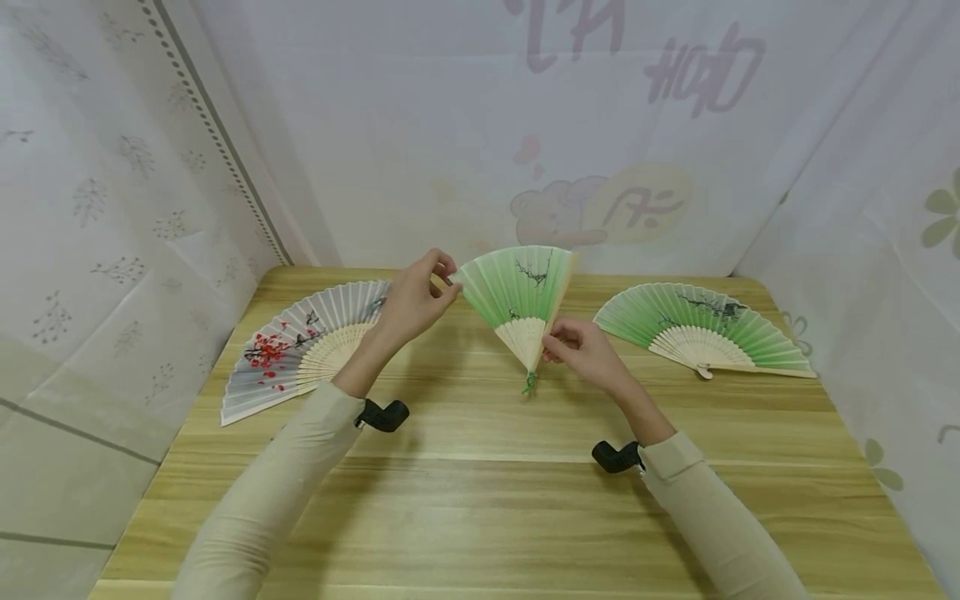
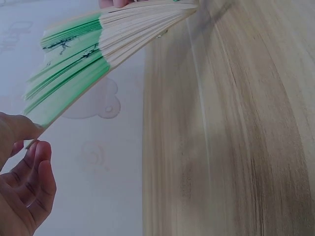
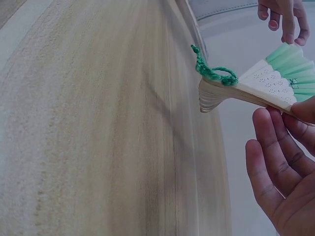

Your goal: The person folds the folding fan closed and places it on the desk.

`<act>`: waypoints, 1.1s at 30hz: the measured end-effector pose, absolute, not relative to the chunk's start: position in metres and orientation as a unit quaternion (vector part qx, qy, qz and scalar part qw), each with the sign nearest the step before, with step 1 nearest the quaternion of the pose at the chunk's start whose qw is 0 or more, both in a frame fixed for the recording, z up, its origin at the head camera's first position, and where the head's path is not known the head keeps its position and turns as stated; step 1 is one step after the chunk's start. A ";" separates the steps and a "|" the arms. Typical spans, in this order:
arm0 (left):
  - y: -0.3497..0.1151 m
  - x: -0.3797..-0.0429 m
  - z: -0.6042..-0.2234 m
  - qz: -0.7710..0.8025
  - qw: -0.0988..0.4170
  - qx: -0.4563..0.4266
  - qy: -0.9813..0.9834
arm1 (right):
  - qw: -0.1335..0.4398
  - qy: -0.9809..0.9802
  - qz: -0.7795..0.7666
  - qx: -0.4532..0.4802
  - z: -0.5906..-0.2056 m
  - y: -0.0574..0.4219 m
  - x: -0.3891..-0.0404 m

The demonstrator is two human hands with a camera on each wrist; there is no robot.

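Note:
A green folding fan point(image 1: 517, 287), partly spread and printed with a dark branch, is held up above the table between both hands. My left hand point(image 1: 416, 296) pinches the upper left corner of its outer edge between thumb and fingers. Lower on the opposite side, my right hand point(image 1: 588, 354) grips the right outer rib, thumb against fingers. In the right wrist view a green cord point(image 3: 216, 73) is looped through the fan's pivot end, and the pale ribs point(image 3: 266, 83) show small cut-out holes. Its pleats are still bunched in the left wrist view.
A white fan with red blossoms point(image 1: 270, 354) lies spread on the left of the wooden table point(image 1: 480, 500), partly behind my left arm. Another green fan point(image 1: 705, 325) lies spread on the right. Printed curtains point(image 1: 420, 125) enclose the back and sides.

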State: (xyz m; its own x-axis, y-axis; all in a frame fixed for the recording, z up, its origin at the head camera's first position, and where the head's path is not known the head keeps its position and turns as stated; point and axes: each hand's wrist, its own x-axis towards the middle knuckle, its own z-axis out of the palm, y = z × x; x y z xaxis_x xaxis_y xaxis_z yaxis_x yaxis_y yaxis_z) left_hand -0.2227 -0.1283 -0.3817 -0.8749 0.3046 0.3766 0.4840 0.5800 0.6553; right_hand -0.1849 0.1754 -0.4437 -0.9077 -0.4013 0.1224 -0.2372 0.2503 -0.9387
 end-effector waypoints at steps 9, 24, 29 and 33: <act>-0.123 -0.223 -0.378 -0.405 0.099 -0.218 -0.882 | 0.081 0.791 -0.569 -0.207 -0.414 0.168 -0.171; -0.115 -0.227 -0.380 -0.419 0.091 -0.218 -0.876 | 0.069 0.804 -0.543 -0.233 -0.410 0.166 -0.168; -0.113 -0.227 -0.380 -0.416 0.096 -0.223 -0.876 | 0.063 0.808 -0.535 -0.239 -0.426 0.169 -0.176; -0.110 -0.227 -0.379 -0.414 0.100 -0.226 -0.876 | 0.057 0.804 -0.539 -0.244 -0.445 0.173 -0.184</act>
